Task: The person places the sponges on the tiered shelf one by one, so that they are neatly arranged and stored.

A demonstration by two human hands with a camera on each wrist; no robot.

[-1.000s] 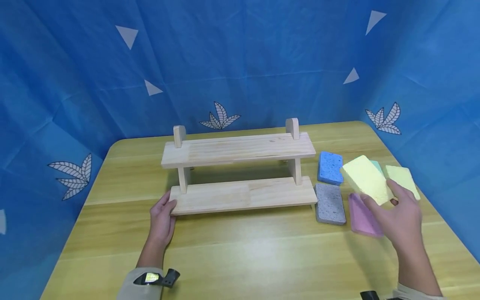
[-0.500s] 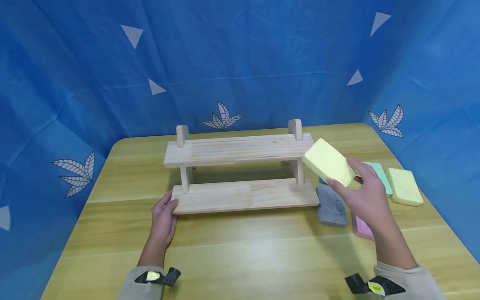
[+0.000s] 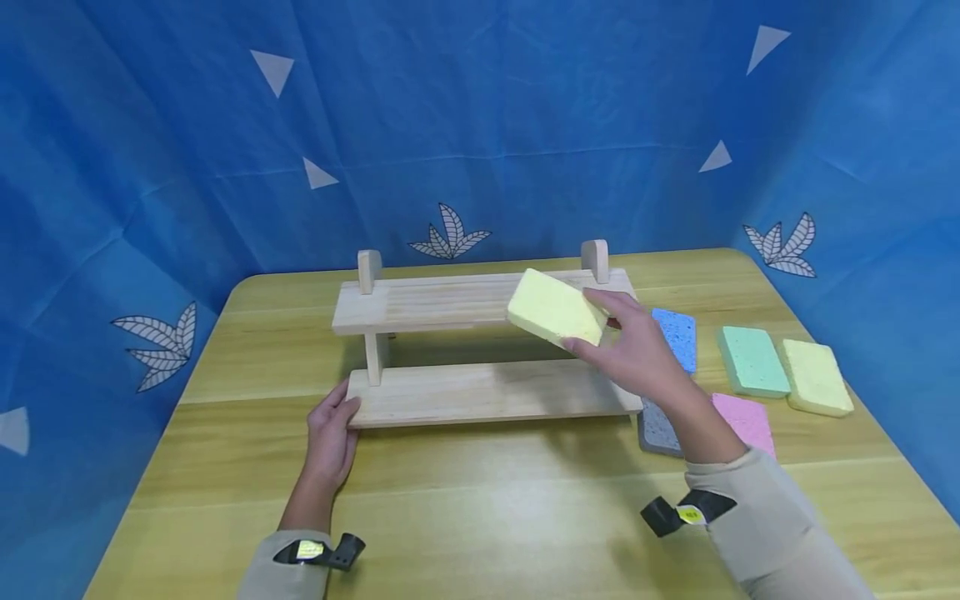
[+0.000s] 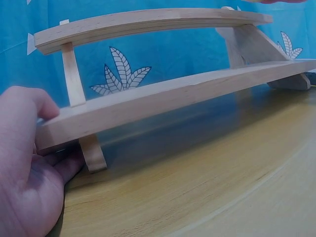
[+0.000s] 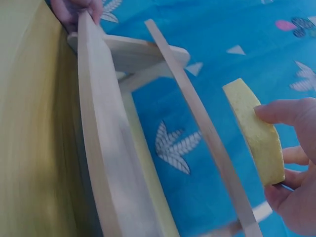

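A two-tier wooden shelf stands on the table. At its lower left end my left hand grips the lower board; in the left wrist view the thumb lies on top and the other fingers are underneath. My right hand pinches a pale yellow sponge by its right end, tilted, in front of the upper board in the head view. The right wrist view shows the yellow sponge between thumb and fingers, apart from the boards. Both boards carry nothing.
Right of the shelf lie a blue sponge, a grey sponge partly under my forearm, a pink sponge, a green sponge and another yellow sponge. A blue curtain hangs behind the table.
My right hand has carried the yellow sponge leftward from above the other sponges to in front of the shelf's upper board. My left hand keeps its grip on the lower board.
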